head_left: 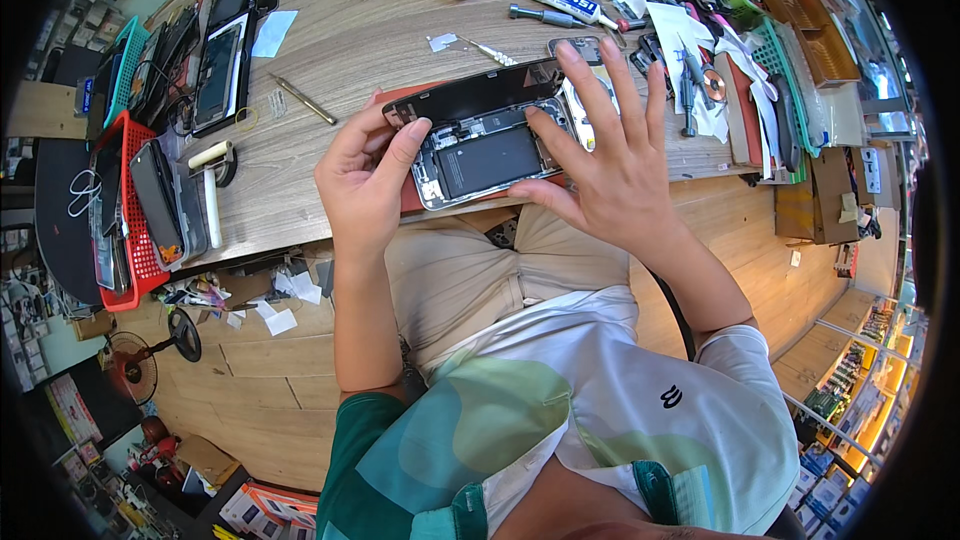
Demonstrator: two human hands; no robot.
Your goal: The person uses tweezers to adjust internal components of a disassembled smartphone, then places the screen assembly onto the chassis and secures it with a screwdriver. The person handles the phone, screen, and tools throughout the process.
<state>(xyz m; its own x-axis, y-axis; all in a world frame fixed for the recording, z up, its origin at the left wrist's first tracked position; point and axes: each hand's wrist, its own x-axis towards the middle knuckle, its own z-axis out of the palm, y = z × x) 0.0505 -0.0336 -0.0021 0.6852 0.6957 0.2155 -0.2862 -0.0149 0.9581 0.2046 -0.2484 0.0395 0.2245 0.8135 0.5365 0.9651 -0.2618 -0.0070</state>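
Head view: left hand (365, 175) holds opened rectangular phone (458, 130) with flat black battery (490, 162).

The battery (490, 164) is black, the mat (410, 199) reddish, the table (340, 20) wood-grained grey-brown.

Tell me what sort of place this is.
Likely a phone repair workplace: a phone opened with its insides showing, a slim metal tool on the wooden table, and another phone-like device nearby.
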